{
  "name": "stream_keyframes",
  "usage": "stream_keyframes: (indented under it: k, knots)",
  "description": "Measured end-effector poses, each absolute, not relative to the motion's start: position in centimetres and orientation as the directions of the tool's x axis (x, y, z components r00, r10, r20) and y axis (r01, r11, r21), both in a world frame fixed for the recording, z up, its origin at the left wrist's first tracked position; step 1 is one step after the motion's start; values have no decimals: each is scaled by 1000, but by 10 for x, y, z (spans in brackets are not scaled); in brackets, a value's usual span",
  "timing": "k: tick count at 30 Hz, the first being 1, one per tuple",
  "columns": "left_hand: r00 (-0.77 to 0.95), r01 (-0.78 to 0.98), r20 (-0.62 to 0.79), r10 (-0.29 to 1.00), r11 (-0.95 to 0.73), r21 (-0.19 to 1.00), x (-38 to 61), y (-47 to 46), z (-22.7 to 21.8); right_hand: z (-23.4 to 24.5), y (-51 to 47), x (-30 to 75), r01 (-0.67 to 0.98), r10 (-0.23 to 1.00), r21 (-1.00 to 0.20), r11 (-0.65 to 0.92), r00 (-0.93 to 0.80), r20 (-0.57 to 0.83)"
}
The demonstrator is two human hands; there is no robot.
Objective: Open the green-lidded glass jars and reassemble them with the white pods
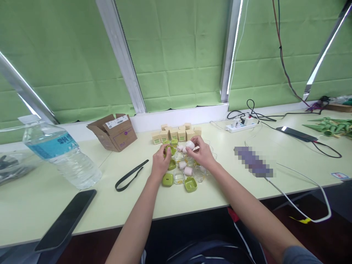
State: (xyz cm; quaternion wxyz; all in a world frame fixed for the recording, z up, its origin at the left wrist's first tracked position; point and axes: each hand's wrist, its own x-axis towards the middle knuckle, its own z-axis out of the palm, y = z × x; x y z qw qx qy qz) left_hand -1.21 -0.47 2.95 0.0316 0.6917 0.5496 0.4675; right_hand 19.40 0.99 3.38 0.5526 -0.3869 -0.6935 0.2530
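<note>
My left hand (161, 161) is closed round a small green case (169, 149) held just above the table. My right hand (200, 151) pinches a small white roll (189, 145) right beside that case. Under and between the hands lie more green cases (167, 179), (190, 184), clear lids (178, 177) and pinkish-white rolls (188, 171). A row of small beige boxes (176, 134) stands just behind the hands.
A water bottle (59, 152) lies at the left, a phone (66, 219) near the front edge, a black strap (130, 176) left of my hands, an open cardboard box (114, 132) behind. A power strip (240, 125), cables, another phone (296, 133) and green cones (331, 126) sit to the right.
</note>
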Motion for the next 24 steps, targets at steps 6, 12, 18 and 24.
stream_keyframes:
  k: [6,12,18,24]
  knots:
    - [-131,721,648,751,-376,582,-14,-6,32,33,12,197,352,764,-693,629,-119,634]
    - [-192,698,669,718,-380,607,-15,-4,31,31,15,198,407,729,-633,658,-136,671]
    - [-199,702,670,715,-373,607,-16,-4,29,31,13,198,507,757,-584,634,-251,604]
    - [-194,693,663,723,-377,614,-15,-4,29,35,4,193,607,738,-452,654,-380,557]
